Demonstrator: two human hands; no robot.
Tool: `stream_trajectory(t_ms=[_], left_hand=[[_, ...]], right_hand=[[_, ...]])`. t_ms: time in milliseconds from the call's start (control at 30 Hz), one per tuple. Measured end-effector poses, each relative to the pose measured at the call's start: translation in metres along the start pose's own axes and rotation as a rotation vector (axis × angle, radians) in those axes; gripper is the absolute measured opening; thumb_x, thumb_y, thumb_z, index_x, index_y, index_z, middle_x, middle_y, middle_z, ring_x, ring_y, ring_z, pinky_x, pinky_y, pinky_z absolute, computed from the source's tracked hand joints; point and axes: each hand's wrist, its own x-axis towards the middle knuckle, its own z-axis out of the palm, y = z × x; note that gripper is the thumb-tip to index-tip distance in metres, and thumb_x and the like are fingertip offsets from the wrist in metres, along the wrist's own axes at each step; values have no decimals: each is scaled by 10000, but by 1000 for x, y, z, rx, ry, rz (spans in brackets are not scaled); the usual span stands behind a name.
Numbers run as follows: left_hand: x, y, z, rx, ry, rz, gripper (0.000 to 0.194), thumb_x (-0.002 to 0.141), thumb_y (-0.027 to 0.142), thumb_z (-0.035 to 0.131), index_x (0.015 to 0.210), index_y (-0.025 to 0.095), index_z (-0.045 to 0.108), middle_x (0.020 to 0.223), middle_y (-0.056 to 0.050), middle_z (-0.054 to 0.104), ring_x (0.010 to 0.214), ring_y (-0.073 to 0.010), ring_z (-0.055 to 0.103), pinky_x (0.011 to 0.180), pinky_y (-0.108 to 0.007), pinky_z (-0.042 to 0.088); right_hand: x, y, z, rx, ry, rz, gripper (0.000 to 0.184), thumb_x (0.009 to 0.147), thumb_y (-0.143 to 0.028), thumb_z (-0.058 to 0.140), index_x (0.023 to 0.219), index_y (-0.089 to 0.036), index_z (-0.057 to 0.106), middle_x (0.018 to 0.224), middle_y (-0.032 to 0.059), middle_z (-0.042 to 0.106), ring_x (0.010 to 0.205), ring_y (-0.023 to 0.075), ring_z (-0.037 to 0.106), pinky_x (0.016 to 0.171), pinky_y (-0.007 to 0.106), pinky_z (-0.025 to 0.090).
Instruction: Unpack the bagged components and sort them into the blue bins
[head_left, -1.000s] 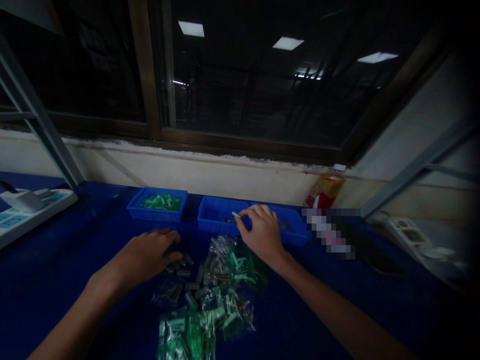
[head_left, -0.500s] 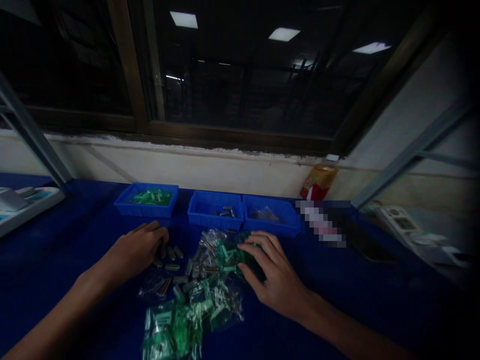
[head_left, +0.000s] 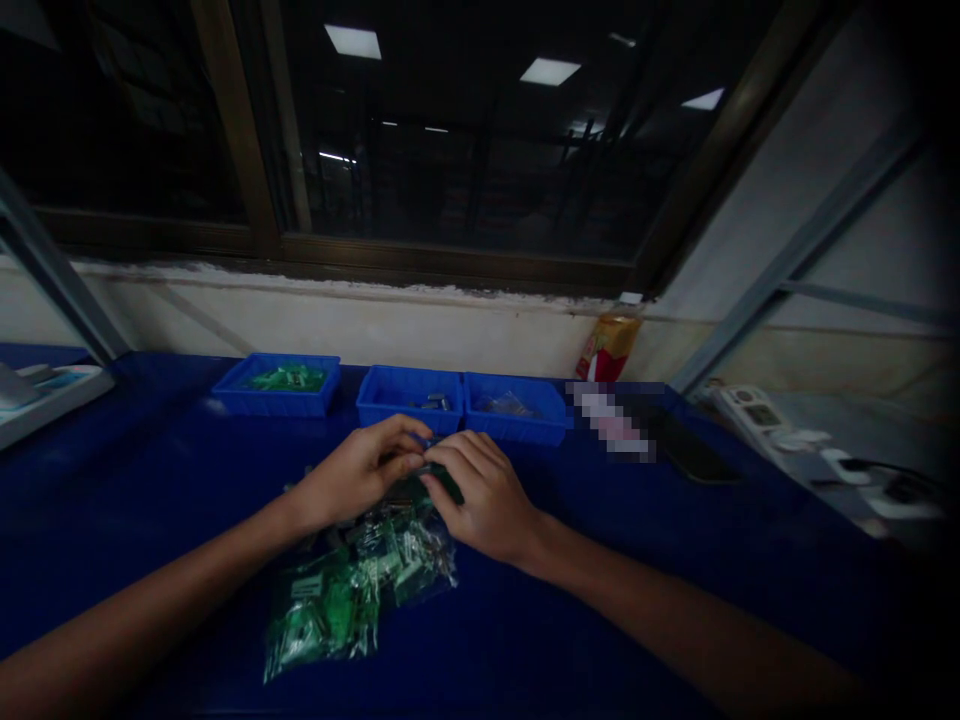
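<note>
My left hand (head_left: pixel 360 470) and my right hand (head_left: pixel 480 490) meet above the middle of the blue table. The right hand's fingers are closed on a green plastic bag (head_left: pixel 448 482), mostly hidden by that hand. At the bag's upper edge, my left fingers are pinched together, and what they hold is hidden. Beneath the hands lie clear bags of small parts (head_left: pixel 420 555), with some metal pieces partly covered by my left wrist. Nearer to me are green plastic bags (head_left: pixel 322 615) with pale parts inside.
Along the back stand a blue bin of green bags (head_left: pixel 277 400), a blue bin of metal cylinders (head_left: pixel 409 408) and a blue bin with clear plastic (head_left: pixel 517 425). A bottle (head_left: pixel 611 345) and a dark phone-like slab (head_left: pixel 694 450) are at right. A white device (head_left: pixel 52 395) stands left.
My left hand has moved right from the loose metal cylinders to meet my right hand. The right hand has closed on the green bag and lifted it. The view has shifted slightly.
</note>
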Motion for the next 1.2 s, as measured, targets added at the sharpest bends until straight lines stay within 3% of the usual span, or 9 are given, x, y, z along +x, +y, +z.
stream_trajectory(t_ms=[267,367,533,700,800,967,1033,1200], left_hand=[[2,7,10,172,121,89,255,862,301,449,1067,160,506,849,-42,641,748,-142,601,649,-271,490],[-3,12,15,192,133,152,213,837,258,481,998,138,552,909,-52,637,810,-143,600,708,-272,488],[-5,19,24,357,256,225,236,819,269,502,982,121,586,857,-54,658,761,-135,601,688,-259,475],[-5,19,23,582,365,215,300,855,330,428,886,108,628,732,-33,648,640,-110,563,593,-229,418],[-7,13,22,640,350,180,366,876,354,374,801,97,623,650,-22,613,562,-97,520,536,-219,375],[-7,4,22,654,314,175,438,907,378,305,683,108,567,575,-12,570,518,-91,504,522,-209,365],[-9,4,21,732,303,209,411,909,367,303,728,115,572,602,-16,575,552,-103,522,546,-217,376],[-14,4,17,867,238,310,310,879,334,392,1090,135,503,836,-50,625,720,-136,579,639,-240,419]], right_hand=[[-10,5,1,56,74,172,149,865,-266,432,866,-177,552,800,51,605,763,174,544,706,323,409],[-9,4,0,149,94,187,182,884,-260,397,823,-180,549,762,38,603,732,154,554,690,294,421],[-5,5,-2,187,107,180,258,902,-272,343,761,-182,540,742,36,608,700,143,562,653,272,417],[-5,9,-1,111,84,157,175,856,-296,438,956,-175,515,758,34,602,719,161,566,684,290,421],[-6,6,1,50,77,136,236,812,-265,495,1027,-168,478,764,36,594,714,170,563,682,298,422],[-6,0,2,-1,56,96,102,833,-234,458,891,-179,520,790,49,610,713,167,558,672,294,412],[-6,0,2,24,51,105,123,857,-252,427,886,-182,524,791,46,615,714,162,564,666,284,410],[-5,2,5,109,39,135,185,890,-272,367,828,-184,519,754,38,614,693,152,573,626,259,399]])
